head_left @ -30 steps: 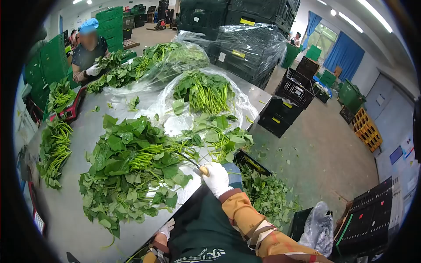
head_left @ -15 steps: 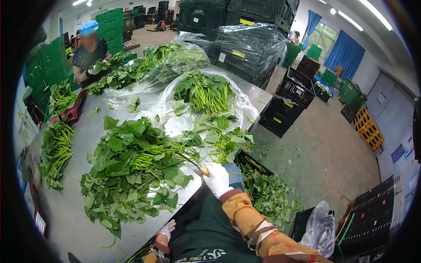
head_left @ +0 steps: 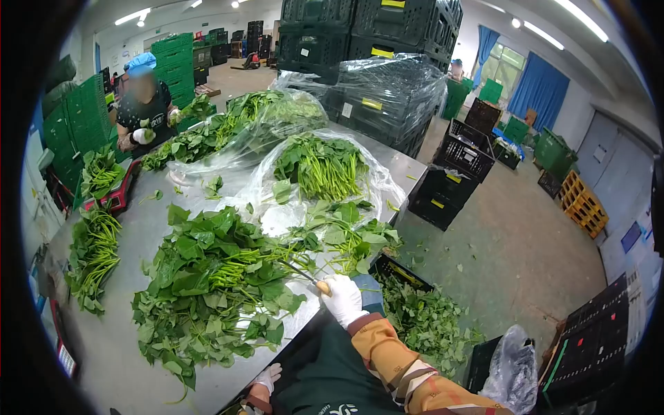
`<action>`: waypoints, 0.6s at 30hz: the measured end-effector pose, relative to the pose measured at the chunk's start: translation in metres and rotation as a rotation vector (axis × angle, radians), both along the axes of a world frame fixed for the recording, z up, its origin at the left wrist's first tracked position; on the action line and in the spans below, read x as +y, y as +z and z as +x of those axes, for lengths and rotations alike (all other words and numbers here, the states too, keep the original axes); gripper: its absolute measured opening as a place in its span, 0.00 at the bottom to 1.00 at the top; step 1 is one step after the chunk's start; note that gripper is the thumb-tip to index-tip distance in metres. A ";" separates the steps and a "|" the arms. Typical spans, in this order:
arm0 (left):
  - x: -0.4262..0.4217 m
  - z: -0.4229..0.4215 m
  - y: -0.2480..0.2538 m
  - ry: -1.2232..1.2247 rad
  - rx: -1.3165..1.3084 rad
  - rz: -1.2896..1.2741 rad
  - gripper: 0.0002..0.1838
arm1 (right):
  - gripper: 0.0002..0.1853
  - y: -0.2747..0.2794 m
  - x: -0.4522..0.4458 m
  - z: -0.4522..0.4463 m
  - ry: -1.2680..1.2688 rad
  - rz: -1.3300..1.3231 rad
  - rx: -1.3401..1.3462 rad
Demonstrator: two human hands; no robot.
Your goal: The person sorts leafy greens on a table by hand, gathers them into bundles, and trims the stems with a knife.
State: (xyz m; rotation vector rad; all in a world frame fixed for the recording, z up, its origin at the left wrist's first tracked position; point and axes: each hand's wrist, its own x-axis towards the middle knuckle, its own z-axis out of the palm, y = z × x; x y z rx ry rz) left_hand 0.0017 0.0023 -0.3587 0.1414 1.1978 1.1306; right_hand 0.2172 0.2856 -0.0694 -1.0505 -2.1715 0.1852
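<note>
Table: a metal top (head_left: 124,346) ran across the room before me, greens spread over much of it.
Crates: dark ones (head_left: 315,45) rose in a tall stack beyond the table, clear film wrapped around part of it.
Co-worker: a person (head_left: 142,111) in a blue cap stood at the far left side, gloved hands near the leaves there.
Pile: loose leafy greens (head_left: 207,297) lay on the near part of the table, stems showing in the middle.
Far heap: more greens (head_left: 242,114) lay towards the co-worker, partly under clear plastic.
Bagged bunch: stems and leaves (head_left: 321,166) sat on open plastic behind the pile.
Floor crate: a black one (head_left: 408,273) stood below the table's right edge, with leaves (head_left: 429,318) heaped about it.
Side bunch: one (head_left: 93,256) lay at the left edge, near a red scale (head_left: 121,190).
Right hand: gloved (head_left: 342,300), it was closed around the knife's wooden handle.
Left hand: gloved (head_left: 268,377), it was held wide at the near table edge, gripping nothing I could see.
Knife: its dark blade (head_left: 297,270) pointed at the pile's right side.
</note>
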 end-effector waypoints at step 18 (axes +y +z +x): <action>-0.004 -0.009 -0.013 0.063 -0.098 0.015 0.26 | 0.08 -0.004 0.002 0.001 0.012 -0.002 0.034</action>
